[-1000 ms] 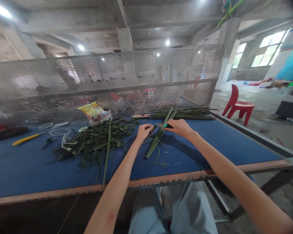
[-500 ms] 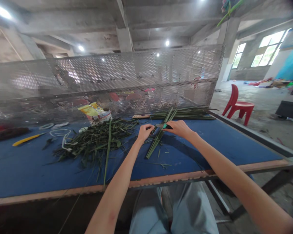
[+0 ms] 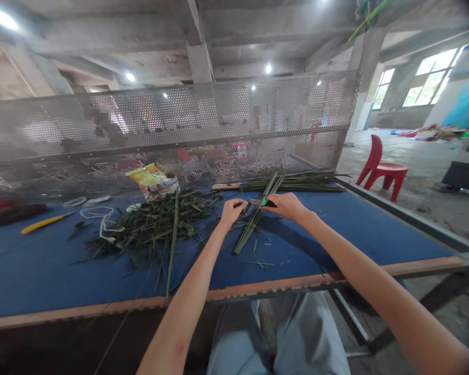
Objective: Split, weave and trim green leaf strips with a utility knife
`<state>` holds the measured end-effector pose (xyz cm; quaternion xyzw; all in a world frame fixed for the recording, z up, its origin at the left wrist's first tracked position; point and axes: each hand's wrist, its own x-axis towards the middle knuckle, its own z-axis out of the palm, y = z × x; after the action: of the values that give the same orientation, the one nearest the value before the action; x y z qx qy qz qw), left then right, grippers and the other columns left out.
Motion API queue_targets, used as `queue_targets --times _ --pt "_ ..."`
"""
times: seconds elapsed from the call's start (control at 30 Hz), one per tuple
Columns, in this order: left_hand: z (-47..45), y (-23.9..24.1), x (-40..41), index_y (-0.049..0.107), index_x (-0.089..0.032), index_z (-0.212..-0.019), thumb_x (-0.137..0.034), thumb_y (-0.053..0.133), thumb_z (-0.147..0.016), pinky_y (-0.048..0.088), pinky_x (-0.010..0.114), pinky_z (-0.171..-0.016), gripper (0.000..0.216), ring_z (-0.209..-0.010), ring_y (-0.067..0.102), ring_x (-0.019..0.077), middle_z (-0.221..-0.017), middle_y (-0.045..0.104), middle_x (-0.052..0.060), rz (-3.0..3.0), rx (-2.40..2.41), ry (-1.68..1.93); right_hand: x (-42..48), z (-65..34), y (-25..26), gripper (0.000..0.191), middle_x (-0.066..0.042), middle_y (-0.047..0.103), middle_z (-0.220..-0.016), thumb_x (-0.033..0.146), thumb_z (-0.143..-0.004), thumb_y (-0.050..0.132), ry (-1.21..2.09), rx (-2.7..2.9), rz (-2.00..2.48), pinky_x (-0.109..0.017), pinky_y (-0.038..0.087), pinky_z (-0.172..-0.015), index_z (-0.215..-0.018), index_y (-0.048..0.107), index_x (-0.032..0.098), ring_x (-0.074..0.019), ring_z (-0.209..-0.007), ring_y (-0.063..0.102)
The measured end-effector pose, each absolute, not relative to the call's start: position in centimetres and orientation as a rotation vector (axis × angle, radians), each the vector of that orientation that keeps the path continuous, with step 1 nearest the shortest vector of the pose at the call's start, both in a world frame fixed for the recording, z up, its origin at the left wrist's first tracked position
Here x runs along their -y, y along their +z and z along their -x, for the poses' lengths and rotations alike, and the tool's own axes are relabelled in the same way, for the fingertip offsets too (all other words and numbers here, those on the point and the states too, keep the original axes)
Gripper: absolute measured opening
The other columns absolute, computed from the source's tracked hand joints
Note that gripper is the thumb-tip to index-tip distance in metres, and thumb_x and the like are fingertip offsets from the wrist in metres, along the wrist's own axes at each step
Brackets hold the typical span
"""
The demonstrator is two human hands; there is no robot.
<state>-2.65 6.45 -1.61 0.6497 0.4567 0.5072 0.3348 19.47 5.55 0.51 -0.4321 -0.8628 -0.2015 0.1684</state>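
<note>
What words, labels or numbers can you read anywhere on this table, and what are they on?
None can be read.
Yellow packet beside the leaf pile: printing too blurred to read.
Green-handled tool in the right hand: no lettering visible.

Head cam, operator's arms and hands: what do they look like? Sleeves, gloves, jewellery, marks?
The left arm and right arm are bare all the way to the frame edge, with no sleeves showing. The left hand and right hand are ungloved, and no watch, bracelet or ring is visible. A small blotch marks the left arm near the bottom edge. Light grey-blue trousers show below.
</note>
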Motion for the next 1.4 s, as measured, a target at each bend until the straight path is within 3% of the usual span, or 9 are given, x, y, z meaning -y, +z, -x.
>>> queue_targets --times 0.53,0.97,1.23,1.4 --pt "2.4 -2.1 -6.8 0.073 -0.015 -0.077 -0.027 0.064 -0.073 0.050 0.032 -0.070 0.015 -0.075 0.065 0.0215 -0.075 0.071 0.008 -1.925 -1.265 1.392 -5.6 -18.3 -0.4 0.054 -0.010 0.069 -0.098 0.060 -0.092 0.026 -0.599 2.412 1.388 -0.026 0.026 -0.057 -0.106 0.056 0.018 -0.0235 -0.079 0.064" --pt "2.6 -1.3 -6.3 0.074 -0.014 -0.074 -0.025 0.066 -0.070 0.046 0.030 -0.068 0.014 -0.068 0.063 0.0196 -0.070 0.071 0.007 -1.968 -1.324 1.291 -5.7 -19.1 0.1 0.058 -0.008 0.070 -0.095 0.066 -0.088 0.029 -0.591 2.314 1.359 -0.026 0.026 -0.058 -0.102 0.061 0.020 -0.0227 -0.080 0.064" --pt "2.6 -1.9 -6.3 0.073 -0.016 -0.074 -0.027 0.064 -0.072 0.048 0.030 -0.066 0.015 -0.067 0.063 0.0193 -0.069 0.070 0.006 -1.979 -1.299 1.336 -7.2 -23.4 0.8 0.061 -0.009 0.067 -0.071 0.069 -0.086 0.027 -0.476 1.825 1.640 -0.026 0.023 -0.055 -0.083 0.061 0.018 -0.0226 -0.066 0.060" --pt "2.4 -1.9 -6.2 0.072 -0.015 -0.073 -0.030 0.064 -0.071 0.046 0.027 -0.061 0.017 -0.059 0.059 0.0157 -0.067 0.068 0.005 -1.921 -1.302 1.380 -6.9 -21.3 0.3 0.055 -0.007 0.064 -0.070 0.071 -0.076 0.047 -0.128 1.796 1.477 -0.026 0.028 -0.055 -0.082 0.061 0.018 -0.0203 -0.064 0.056"
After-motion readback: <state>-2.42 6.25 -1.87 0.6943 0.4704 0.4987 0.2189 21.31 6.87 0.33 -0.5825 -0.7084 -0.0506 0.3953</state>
